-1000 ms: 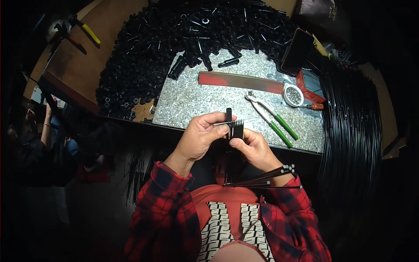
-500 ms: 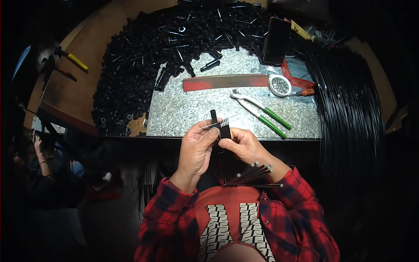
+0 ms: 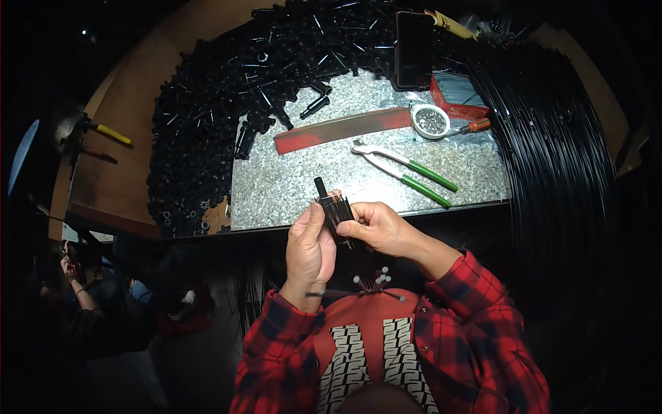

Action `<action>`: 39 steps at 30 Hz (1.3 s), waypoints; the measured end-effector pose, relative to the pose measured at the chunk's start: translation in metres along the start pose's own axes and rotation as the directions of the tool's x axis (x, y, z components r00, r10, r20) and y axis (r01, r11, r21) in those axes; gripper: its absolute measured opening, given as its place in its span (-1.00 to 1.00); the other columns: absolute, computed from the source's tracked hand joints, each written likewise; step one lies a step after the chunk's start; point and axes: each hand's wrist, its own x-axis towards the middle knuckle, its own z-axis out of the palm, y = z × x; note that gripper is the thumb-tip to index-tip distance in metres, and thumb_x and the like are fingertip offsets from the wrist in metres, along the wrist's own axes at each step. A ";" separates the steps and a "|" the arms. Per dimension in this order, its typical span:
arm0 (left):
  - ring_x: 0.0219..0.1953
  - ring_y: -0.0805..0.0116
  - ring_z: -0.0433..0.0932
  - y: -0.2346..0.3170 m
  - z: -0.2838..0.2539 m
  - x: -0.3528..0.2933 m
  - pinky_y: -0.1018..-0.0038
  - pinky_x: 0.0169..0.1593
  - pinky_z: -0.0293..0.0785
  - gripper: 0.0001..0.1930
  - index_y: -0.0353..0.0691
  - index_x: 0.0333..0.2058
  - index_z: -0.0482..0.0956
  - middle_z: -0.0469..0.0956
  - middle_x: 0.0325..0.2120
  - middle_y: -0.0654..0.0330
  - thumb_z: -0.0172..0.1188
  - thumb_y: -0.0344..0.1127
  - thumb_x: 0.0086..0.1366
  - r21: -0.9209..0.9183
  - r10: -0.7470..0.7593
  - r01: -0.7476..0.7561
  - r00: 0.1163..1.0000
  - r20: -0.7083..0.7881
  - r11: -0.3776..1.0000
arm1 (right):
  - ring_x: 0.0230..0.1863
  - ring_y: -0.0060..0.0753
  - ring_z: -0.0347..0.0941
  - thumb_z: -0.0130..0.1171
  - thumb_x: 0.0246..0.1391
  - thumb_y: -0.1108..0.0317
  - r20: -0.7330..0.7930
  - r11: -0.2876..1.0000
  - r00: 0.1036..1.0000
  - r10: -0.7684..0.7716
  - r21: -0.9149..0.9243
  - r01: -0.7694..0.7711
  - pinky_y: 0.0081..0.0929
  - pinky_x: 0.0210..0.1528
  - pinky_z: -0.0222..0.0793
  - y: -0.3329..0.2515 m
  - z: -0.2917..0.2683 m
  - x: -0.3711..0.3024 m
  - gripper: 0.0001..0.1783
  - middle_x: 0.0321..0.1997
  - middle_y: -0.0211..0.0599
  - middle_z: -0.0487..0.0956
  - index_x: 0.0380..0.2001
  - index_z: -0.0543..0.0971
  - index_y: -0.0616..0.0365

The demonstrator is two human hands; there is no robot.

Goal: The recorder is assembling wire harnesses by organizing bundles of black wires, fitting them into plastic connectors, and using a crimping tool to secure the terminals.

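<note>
My left hand point(image 3: 309, 241), in front of the table's near edge, pinches a short black tubular part point(image 3: 320, 187) that sticks up past its thumb. Beside it, my right hand point(image 3: 383, 228) is closed around several thin black rods or cables point(image 3: 338, 215), lying side by side, their upper ends against the tubular part. Exactly how the ends meet it is too small to tell. Several pale round ends point(image 3: 372, 280) of thin dark strands fan out above my lap; whether they belong to the held bundle I cannot tell.
On the speckled tabletop point(image 3: 296, 190) lie green-handled pliers point(image 3: 407, 172), a red-and-dark strip point(image 3: 345, 129), a white cup of small metal pieces point(image 3: 431, 122) and an orange-handled screwdriver point(image 3: 477, 125). Black parts point(image 3: 207, 117) heap at left, long black cables point(image 3: 558, 124) at right. A phone point(image 3: 414, 50) stands behind.
The view has shifted, so the table's things sit further left. The tubular part is tilted more and against the bundle; the silver tips that fanned out are now mostly hidden.
</note>
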 end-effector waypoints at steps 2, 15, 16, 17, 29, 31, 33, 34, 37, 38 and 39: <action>-0.04 0.38 0.47 0.001 0.001 0.000 0.43 0.12 0.31 -0.65 -0.41 -0.05 0.49 0.53 -0.11 0.10 -0.03 -0.21 0.42 -0.020 -0.012 0.011 0.999 -0.030 1.000 | -0.62 -0.82 0.18 0.15 0.19 0.18 0.017 1.000 1.000 0.019 0.014 -0.019 -0.74 -0.60 0.10 -0.006 0.000 -0.001 -0.75 -0.58 -0.64 0.39 -0.43 0.49 0.13; 0.06 0.30 0.42 -0.005 0.010 -0.004 0.39 0.19 0.28 -0.61 -0.45 0.02 0.43 0.48 -0.02 0.02 -0.13 -0.21 0.46 0.003 0.032 -0.032 0.999 0.006 0.999 | -0.67 -0.76 0.29 0.12 0.21 0.17 0.088 0.994 0.995 0.036 0.102 -0.045 -0.70 -0.67 0.12 -0.014 -0.008 -0.001 -0.67 -0.62 -0.47 0.51 -0.54 0.44 0.14; 0.07 0.28 0.42 -0.004 0.013 -0.005 0.36 0.20 0.28 -0.61 -0.44 0.01 0.42 0.48 -0.03 0.01 -0.14 -0.19 0.46 0.010 0.021 -0.021 0.999 -0.025 1.000 | -0.65 -0.76 0.31 0.12 0.22 0.18 0.104 0.993 0.994 0.045 0.104 -0.056 -0.70 -0.64 0.14 -0.017 -0.008 0.000 -0.68 -0.61 -0.47 0.51 -0.53 0.45 0.15; 0.07 0.25 0.42 -0.004 0.016 -0.007 0.33 0.21 0.28 -0.60 -0.43 0.00 0.41 0.48 -0.05 0.01 -0.15 -0.17 0.46 0.015 0.012 -0.012 0.998 -0.057 1.000 | -0.65 -0.76 0.31 0.12 0.22 0.18 0.110 0.994 0.993 0.045 0.097 -0.056 -0.70 -0.64 0.14 -0.019 -0.007 -0.001 -0.68 -0.61 -0.47 0.51 -0.53 0.45 0.15; -0.03 0.37 0.48 0.001 0.016 0.000 0.42 0.13 0.31 -0.65 -0.38 -0.04 0.42 0.53 -0.10 0.08 -0.21 -0.21 0.48 -0.009 -0.014 0.014 1.000 -0.002 1.000 | -0.45 -0.55 0.33 -0.10 0.31 0.19 -0.035 0.906 0.999 -0.008 -0.422 -0.007 -0.49 -0.36 0.30 -0.040 0.004 -0.008 -0.66 -0.53 -0.33 0.45 -0.29 0.47 0.29; -0.04 0.37 0.48 0.004 0.013 0.003 0.42 0.11 0.34 -0.68 -0.35 -0.07 0.37 0.53 -0.12 0.05 -0.24 -0.23 0.48 0.013 -0.027 0.026 0.993 0.115 1.000 | -0.46 -0.53 0.31 -0.09 0.31 0.19 0.012 0.848 0.980 0.197 -0.505 -0.165 -0.44 -0.38 0.28 -0.054 -0.001 -0.005 -0.66 -0.55 -0.32 0.44 -0.31 0.47 0.29; -0.03 0.34 0.49 0.002 0.006 0.005 0.41 0.10 0.35 -0.71 -0.33 -0.06 0.33 0.52 -0.12 0.02 -0.25 -0.24 0.49 -0.020 -0.042 0.045 0.991 0.127 0.999 | -0.46 -0.02 0.50 0.01 0.24 0.17 0.139 0.789 0.980 0.142 -0.614 -0.027 -0.23 -0.36 0.34 -0.073 -0.011 0.000 -0.65 -0.56 0.07 0.50 -0.38 0.54 0.29; -0.03 0.33 0.48 0.006 0.006 0.003 0.41 0.10 0.35 -0.71 -0.31 -0.05 0.32 0.50 -0.10 0.01 -0.25 -0.23 0.48 -0.099 -0.088 0.104 0.983 0.163 0.990 | -0.45 -0.02 0.51 0.06 0.21 0.19 0.258 0.724 0.951 0.173 -0.687 0.054 -0.23 -0.35 0.35 -0.082 -0.024 0.004 -0.67 -0.54 0.06 0.52 -0.39 0.55 0.29; 0.00 0.21 0.48 0.005 -0.007 0.006 0.29 0.12 0.37 -0.68 -0.25 0.03 0.27 0.46 -0.06 -0.09 -0.23 -0.17 0.47 -0.167 -0.104 0.138 0.975 0.198 0.976 | -0.43 -0.05 0.53 0.17 0.10 0.29 0.414 0.649 0.881 0.228 -0.739 0.179 -0.28 -0.32 0.39 -0.117 -0.053 0.029 -0.78 -0.50 -0.02 0.57 -0.41 0.59 0.27; -0.03 0.24 0.48 0.003 -0.012 0.007 0.32 0.09 0.38 -0.67 -0.26 0.05 0.26 0.46 -0.09 -0.03 -0.23 -0.17 0.47 -0.179 -0.095 0.134 0.973 0.210 0.975 | -0.42 -0.08 0.54 0.17 0.09 0.34 0.338 0.631 0.929 0.147 -0.755 0.175 -0.31 -0.30 0.40 -0.120 -0.062 0.044 -0.82 -0.49 -0.05 0.58 -0.41 0.59 0.26; -0.07 0.28 0.49 0.004 -0.011 0.009 0.35 0.07 0.39 -0.65 -0.27 0.08 0.24 0.46 -0.12 0.03 -0.22 -0.17 0.47 -0.192 -0.090 0.139 0.966 0.242 0.971 | -0.41 -0.10 0.55 0.18 0.07 0.39 0.241 0.607 0.969 0.059 -0.779 0.158 -0.35 -0.29 0.41 -0.127 -0.069 0.056 -0.86 -0.48 -0.08 0.60 -0.41 0.60 0.25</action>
